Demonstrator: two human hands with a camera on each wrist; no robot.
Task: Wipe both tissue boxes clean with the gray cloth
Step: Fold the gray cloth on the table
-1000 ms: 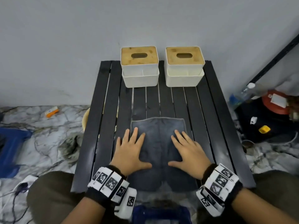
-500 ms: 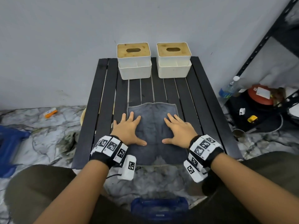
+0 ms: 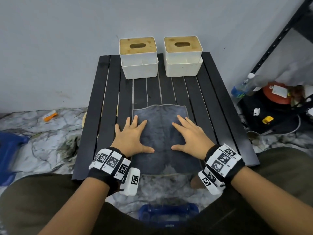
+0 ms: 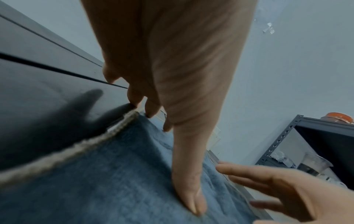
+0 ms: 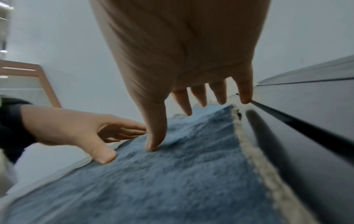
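1. The gray cloth (image 3: pixel 160 138) lies flat on the near half of the black slatted tabletop (image 3: pixel 218 106); its near edge hangs a little over the front edge of the tabletop.
2. The left hand (image 3: pixel 131 139) lies flat with the fingers spread and straight; the thumb and the inner fingers press on the left part of the cloth, and the outer fingers touch the bare slats beside it; it grips nothing.
3. The right hand (image 3: pixel 191 139) is also flat and spread, with nothing in its grasp; it presses on the right part of the cloth, and the little finger reaches past the pale hem onto the slat.
4. The two thumbs point to each other over the middle of the cloth, near but apart.
5. The left tissue box (image 3: pixel 138 58) and the right tissue box (image 3: pixel 183 56) stand side by side at the far edge of the tabletop, against the wall, well apart from the cloth; each is white with a wooden lid that has an oval slot.
6. On the floor to the right stand a plastic bottle (image 3: pixel 243 85) and a dark metal rack (image 3: pixel 277 39).
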